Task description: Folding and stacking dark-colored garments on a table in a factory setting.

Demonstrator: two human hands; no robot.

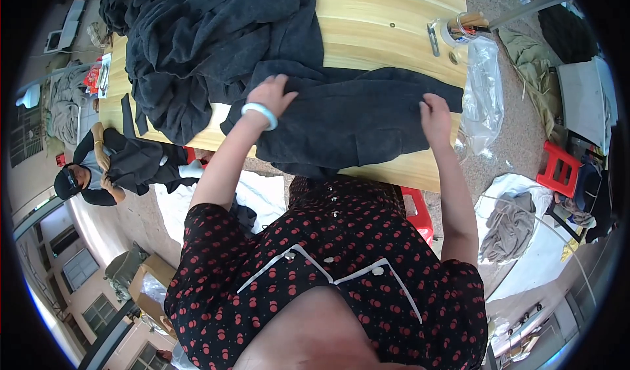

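- In the head view, saw a dark garment spread along the near edge of the counter, beneath both hands, with a pocket-like patch showing toward the right end.
- Rested the left hand on the upper left part of the garment, palm down, with the thumb parted from the fingers in a loose, unclosed shape.
- Wore a pale blue bracelet on the left wrist.
- Set the right hand at the garment's right end, touching the cloth; could not tell about any pinch there.
- Found a large heap of dark cloth farther back on the counter, toward the left, meeting the garment.
- At the right edge, saw a container of tools, with a slim metal tool just beside and a clear plastic bag near the right hand.
- Spotted a red stool well apart on the right, near a grey cloth pile.
- Left of the counter, saw a co-worker holding dark fabric.
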